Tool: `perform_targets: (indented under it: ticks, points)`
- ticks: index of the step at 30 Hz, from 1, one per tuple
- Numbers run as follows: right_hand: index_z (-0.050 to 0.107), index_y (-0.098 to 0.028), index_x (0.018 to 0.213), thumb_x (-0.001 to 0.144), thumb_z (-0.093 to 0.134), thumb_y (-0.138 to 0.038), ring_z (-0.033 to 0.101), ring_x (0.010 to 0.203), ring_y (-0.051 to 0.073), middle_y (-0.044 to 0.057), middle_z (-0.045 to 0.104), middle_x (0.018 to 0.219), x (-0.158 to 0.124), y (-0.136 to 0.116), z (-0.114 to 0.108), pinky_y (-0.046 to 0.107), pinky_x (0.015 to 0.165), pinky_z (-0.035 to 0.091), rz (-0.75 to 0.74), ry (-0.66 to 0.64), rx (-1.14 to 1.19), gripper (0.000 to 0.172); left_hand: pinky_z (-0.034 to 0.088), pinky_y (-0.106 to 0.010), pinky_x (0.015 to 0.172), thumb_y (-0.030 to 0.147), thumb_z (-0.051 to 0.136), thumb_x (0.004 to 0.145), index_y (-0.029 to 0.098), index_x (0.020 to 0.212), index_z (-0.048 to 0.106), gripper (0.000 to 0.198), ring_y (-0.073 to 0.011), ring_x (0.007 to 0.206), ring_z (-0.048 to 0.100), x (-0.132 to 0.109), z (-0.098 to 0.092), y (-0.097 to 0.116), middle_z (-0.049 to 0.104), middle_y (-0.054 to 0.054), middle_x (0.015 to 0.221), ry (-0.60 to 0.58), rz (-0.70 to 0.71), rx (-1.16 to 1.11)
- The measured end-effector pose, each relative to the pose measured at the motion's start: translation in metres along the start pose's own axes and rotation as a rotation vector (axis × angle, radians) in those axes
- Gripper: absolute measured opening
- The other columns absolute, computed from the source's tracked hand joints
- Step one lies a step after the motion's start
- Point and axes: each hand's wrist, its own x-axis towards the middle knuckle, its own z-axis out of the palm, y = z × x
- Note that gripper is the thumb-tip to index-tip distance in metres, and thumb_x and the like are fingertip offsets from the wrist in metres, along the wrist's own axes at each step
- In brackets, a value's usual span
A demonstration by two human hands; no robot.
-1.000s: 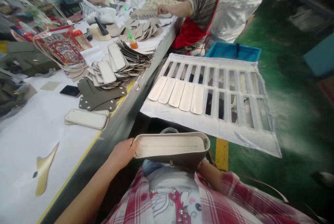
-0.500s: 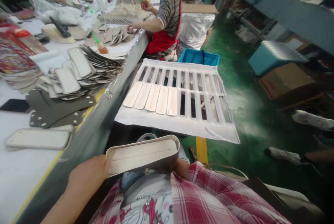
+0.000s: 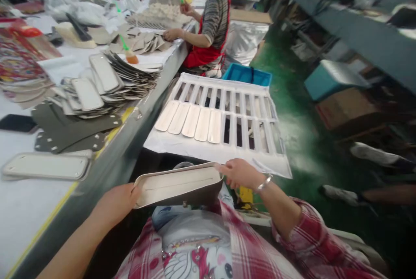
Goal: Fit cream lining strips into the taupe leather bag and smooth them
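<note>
Across my lap lies a dark bag body [image 3: 203,193] with a long cream panel [image 3: 178,183] facing up, rounded at the ends and marked by a line along its middle. Around its left end my left hand [image 3: 118,203] is closed, the thumb on the rim. My right hand [image 3: 242,173], with a bracelet at the wrist, pinches the rim at the far right corner. Beyond it, a white slotted rack [image 3: 208,152] carries several cream oblong panels [image 3: 190,121] side by side in its near left row.
On the table [image 3: 39,209] at left are stacked oblong pieces [image 3: 86,95], dark flat pieces [image 3: 65,127] and a glue bottle [image 3: 131,57]. A co-worker in a red apron [image 3: 204,56] sits ahead. A blue crate [image 3: 248,74] stands behind the rack; boxes [image 3: 347,108] are at right.
My right hand has come up from beneath the bag body to its top right corner and now grips the rim. The left hand keeps its hold.
</note>
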Motion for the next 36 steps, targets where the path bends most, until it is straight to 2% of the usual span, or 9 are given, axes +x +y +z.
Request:
perform_targets:
  ticks: [3,6,13,18,23,26,29,33,36]
  points:
    - [0.054,-0.011,0.052,0.083,0.045,-0.026,0.055,0.041,0.014,0.01,0.06,0.052,-0.008,-0.007,0.017,0.021,0.042,0.041,-0.061,-0.067,-0.302,0.035,0.044,-0.03,0.063,0.039,0.028,0.08,0.018,0.066,0.057,0.038,-0.0249,0.073,0.061,0.0,0.003,-0.003,0.065,-0.01,0.073,0.03,0.042,0.06]
    - [0.059,-0.009,0.06,0.084,0.037,-0.013,0.057,0.045,0.014,0.011,0.063,0.058,-0.009,-0.002,0.034,0.021,0.045,0.042,-0.088,-0.077,-0.5,0.032,0.042,-0.03,0.061,0.038,0.027,0.081,0.018,0.067,0.056,0.039,-0.025,0.073,0.061,0.001,0.005,-0.006,0.065,-0.01,0.072,0.017,0.059,0.049]
    - [0.063,-0.007,0.073,0.077,0.047,-0.004,0.06,0.069,0.022,0.017,0.063,0.074,-0.016,-0.009,0.043,0.029,0.063,0.043,-0.27,-0.02,-0.798,0.017,0.041,-0.03,0.059,0.039,0.022,0.084,0.017,0.067,0.053,0.041,-0.023,0.066,0.061,0.008,-0.001,-0.01,0.063,-0.009,0.069,-0.031,0.048,-0.034]
    - [0.063,-0.006,0.075,0.073,0.048,-0.001,0.058,0.069,0.025,0.016,0.059,0.075,-0.017,-0.002,0.045,0.034,0.062,0.043,-0.545,0.057,-1.221,0.015,0.044,-0.026,0.052,0.053,0.024,0.083,0.015,0.071,0.054,0.05,-0.0185,0.058,0.059,0.008,0.002,-0.02,0.059,-0.007,0.062,-0.098,0.026,-0.519]
    - [0.061,-0.01,0.082,0.072,0.05,-0.003,0.056,0.066,0.022,0.012,0.059,0.076,-0.006,0.015,0.04,0.03,0.056,0.041,-0.652,0.075,-1.241,0.017,0.05,-0.028,0.055,0.065,0.022,0.08,0.012,0.079,0.054,0.062,-0.0189,0.069,0.06,-0.007,0.009,-0.028,0.059,-0.007,0.072,-0.183,0.014,-0.988]
    - [0.06,-0.014,0.084,0.081,0.044,-0.013,0.053,0.056,0.017,0.007,0.058,0.068,-0.001,0.016,0.036,0.025,0.051,0.037,-0.567,0.055,-1.089,0.016,0.048,-0.025,0.053,0.061,0.033,0.08,0.014,0.08,0.053,0.051,-0.0181,0.069,0.059,-0.016,0.014,-0.024,0.059,-0.006,0.073,-0.077,0.03,-0.802]
    - [0.056,-0.015,0.074,0.085,0.038,-0.014,0.051,0.05,0.014,0.005,0.056,0.06,0.001,0.014,0.035,0.023,0.05,0.036,-0.504,0.073,-0.966,0.021,0.043,-0.025,0.053,0.05,0.025,0.087,0.015,0.074,0.052,0.046,-0.0167,0.06,0.058,-0.016,0.014,-0.017,0.059,-0.005,0.063,0.002,0.014,-0.502]
    - [0.055,-0.009,0.084,0.071,0.046,0.001,0.055,0.058,0.017,0.009,0.059,0.071,0.0,0.013,0.036,0.025,0.052,0.038,-0.645,0.061,-1.089,0.018,0.039,-0.026,0.055,0.035,0.019,0.089,0.017,0.068,0.05,0.042,-0.017,0.056,0.058,-0.01,0.007,-0.008,0.06,-0.005,0.057,0.035,0.046,-0.198]
    - [0.053,-0.009,0.08,0.075,0.043,0.001,0.055,0.053,0.015,0.007,0.058,0.067,-0.004,0.009,0.037,0.024,0.05,0.039,-0.676,0.086,-1.103,0.016,0.038,-0.027,0.056,0.032,0.02,0.089,0.017,0.065,0.049,0.04,-0.0175,0.056,0.058,-0.007,0.001,-0.005,0.06,-0.005,0.057,0.056,0.049,-0.114]
